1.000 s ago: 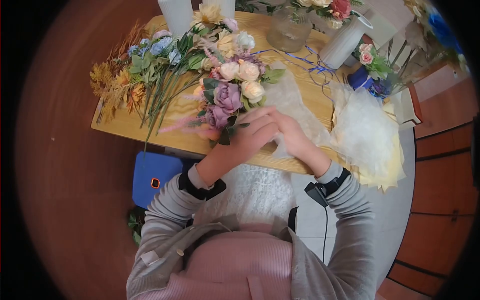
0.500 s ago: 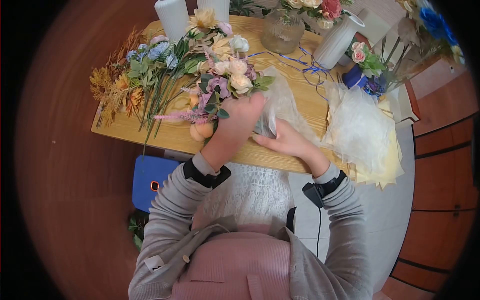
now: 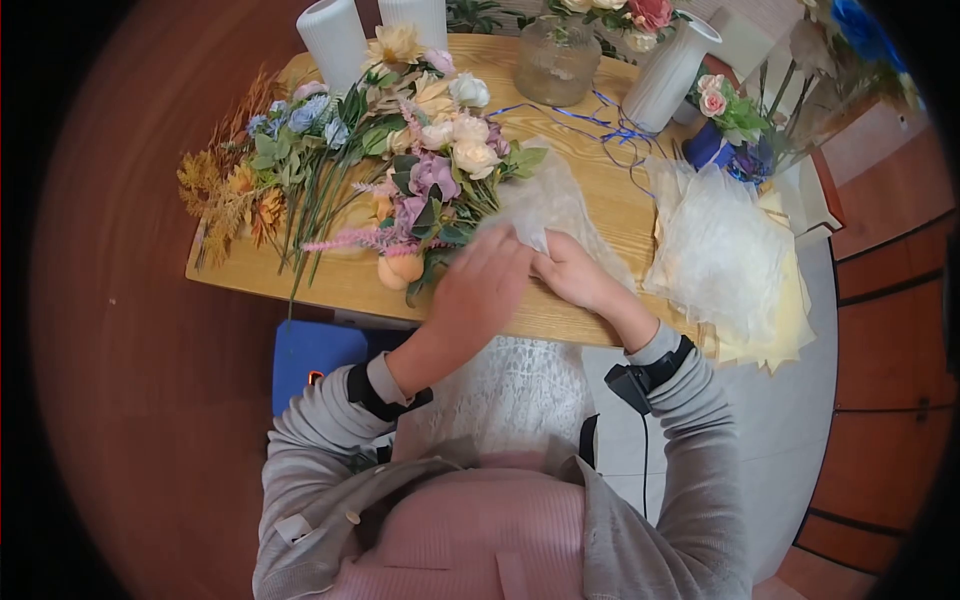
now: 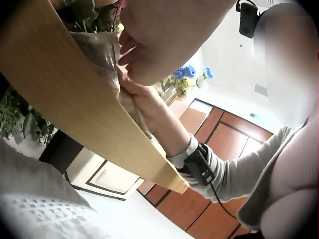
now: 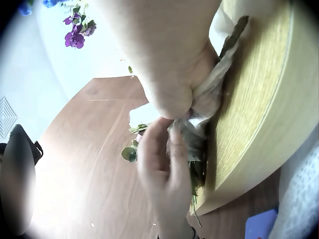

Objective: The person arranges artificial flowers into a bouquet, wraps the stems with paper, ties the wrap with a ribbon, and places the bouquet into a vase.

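A bouquet (image 3: 440, 180) of purple and cream roses with pink sprigs lies on the wooden table, its lower end in pale translucent wrapping paper (image 3: 560, 195). My right hand (image 3: 580, 272) grips the gathered paper around the stems, near the table's front edge. From the left, my left hand (image 3: 485, 285) comes over the stem end, its back upward and its fingertips meeting the right hand. In the right wrist view, the left hand's (image 5: 164, 164) thumb and fingers pinch the paper beside the right hand (image 5: 169, 64). The stems under the hands are hidden.
Loose flowers (image 3: 300, 150) with long stems lie on the left. White vases (image 3: 335, 45) and a glass vase (image 3: 557, 65) stand at the back. Blue ribbon (image 3: 620, 130) trails across the table. Stacked wrapping sheets (image 3: 720, 250) lie at right, over the table edge.
My left hand first lay over the right, then moved up onto the bouquet's stems, and now is back down beside the right hand. The bouquet has shifted slightly left.
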{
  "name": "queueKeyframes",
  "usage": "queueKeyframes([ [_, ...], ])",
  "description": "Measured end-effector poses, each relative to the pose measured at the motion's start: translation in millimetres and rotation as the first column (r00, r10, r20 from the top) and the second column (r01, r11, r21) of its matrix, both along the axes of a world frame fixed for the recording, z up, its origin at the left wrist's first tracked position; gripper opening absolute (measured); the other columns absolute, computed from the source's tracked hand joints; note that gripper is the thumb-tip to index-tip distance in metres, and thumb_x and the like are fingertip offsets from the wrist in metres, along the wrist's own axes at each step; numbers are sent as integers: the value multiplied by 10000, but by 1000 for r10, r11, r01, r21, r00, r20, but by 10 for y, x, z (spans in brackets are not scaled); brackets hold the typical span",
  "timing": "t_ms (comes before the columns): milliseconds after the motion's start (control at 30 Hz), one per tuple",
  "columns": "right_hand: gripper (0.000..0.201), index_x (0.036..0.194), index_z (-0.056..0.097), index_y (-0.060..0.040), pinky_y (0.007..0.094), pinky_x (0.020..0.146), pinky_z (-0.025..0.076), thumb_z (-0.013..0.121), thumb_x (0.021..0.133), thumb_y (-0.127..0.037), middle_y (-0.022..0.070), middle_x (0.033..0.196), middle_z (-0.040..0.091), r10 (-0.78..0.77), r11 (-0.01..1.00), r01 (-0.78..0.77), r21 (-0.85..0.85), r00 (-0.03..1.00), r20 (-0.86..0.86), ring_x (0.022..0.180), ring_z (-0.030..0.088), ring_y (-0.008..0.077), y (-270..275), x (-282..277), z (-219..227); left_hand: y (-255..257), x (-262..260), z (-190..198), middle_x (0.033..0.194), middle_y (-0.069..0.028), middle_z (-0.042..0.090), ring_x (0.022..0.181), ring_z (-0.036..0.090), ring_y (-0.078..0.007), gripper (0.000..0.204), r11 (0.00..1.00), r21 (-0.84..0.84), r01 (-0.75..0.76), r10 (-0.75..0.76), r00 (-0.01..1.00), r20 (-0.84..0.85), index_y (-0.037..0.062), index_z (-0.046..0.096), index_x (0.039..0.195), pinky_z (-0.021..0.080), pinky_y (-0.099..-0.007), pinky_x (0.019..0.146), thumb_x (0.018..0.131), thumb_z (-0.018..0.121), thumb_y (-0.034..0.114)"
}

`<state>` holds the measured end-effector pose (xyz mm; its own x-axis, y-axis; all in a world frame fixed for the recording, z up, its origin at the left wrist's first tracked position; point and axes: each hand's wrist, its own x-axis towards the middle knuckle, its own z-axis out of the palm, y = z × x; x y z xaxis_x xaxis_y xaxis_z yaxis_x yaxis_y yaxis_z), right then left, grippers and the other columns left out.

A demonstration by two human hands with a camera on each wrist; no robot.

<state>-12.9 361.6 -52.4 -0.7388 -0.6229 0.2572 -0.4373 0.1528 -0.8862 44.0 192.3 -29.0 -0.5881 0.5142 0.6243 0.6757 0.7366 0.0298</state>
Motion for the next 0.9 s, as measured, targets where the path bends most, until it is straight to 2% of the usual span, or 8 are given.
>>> queueKeyframes([
  [33,240,1120,534,6,351,855,444,449,926,-106,206,1009,618,-16,1000,16,14,999,31,935,586,328,-5,20,15,-13,-70,17,921,-122,579,933,568,-265,203,996,-31,-83,78,987,-139,13,583,927,449,-344,913,738,577,86],
  [200,260,1121,548,7,339,865,437,434,958,-161,183,1032,626,-30,999,25,33,987,160,944,585,266,-6,44,77,-99,-267,55,867,-94,565,927,563,-243,131,989,-135,-53,32,988,-148,28,560,865,422,-334,960,765,522,105],
  [367,296,943,568,1,256,619,420,451,973,-270,47,725,568,-66,986,-8,167,900,431,666,496,120,49,45,211,-189,-457,51,860,-89,563,948,554,-238,160,977,-212,-24,-7,990,-142,38,556,869,399,-333,977,740,512,122],
  [500,327,812,553,-11,240,527,357,467,968,-285,-9,615,467,-65,994,35,104,950,306,578,402,77,67,39,178,-238,-502,34,802,-76,530,890,547,-231,129,982,-190,1,-34,984,-174,59,534,817,415,-331,941,706,523,124],
  [567,366,735,538,-6,253,514,351,485,961,-288,-16,592,438,-110,978,54,203,955,276,563,379,80,137,36,210,-255,-518,38,783,-73,518,872,544,-229,113,981,-193,12,-41,988,-146,67,525,800,420,-330,929,701,525,122],
  [667,387,702,515,-2,261,498,334,499,956,-294,-26,577,405,-102,984,55,168,953,286,560,356,71,209,74,210,-250,-530,22,755,-60,500,842,541,-215,94,985,-169,44,-73,983,-170,83,506,768,434,-318,876,687,532,123],
  [767,334,735,526,-2,243,509,319,502,960,-248,-56,611,408,-97,978,41,202,956,276,596,347,50,291,103,174,-222,-461,44,799,-78,525,867,556,-231,135,981,-180,66,-78,995,-57,44,523,810,455,-330,800,693,531,111],
  [900,298,756,560,13,220,534,348,527,948,-212,-63,620,437,-131,974,55,221,929,346,620,386,32,395,180,135,-221,-453,6,709,-47,474,768,523,-199,65,981,-193,31,-58,989,-137,88,485,722,429,-292,728,684,525,122],
])
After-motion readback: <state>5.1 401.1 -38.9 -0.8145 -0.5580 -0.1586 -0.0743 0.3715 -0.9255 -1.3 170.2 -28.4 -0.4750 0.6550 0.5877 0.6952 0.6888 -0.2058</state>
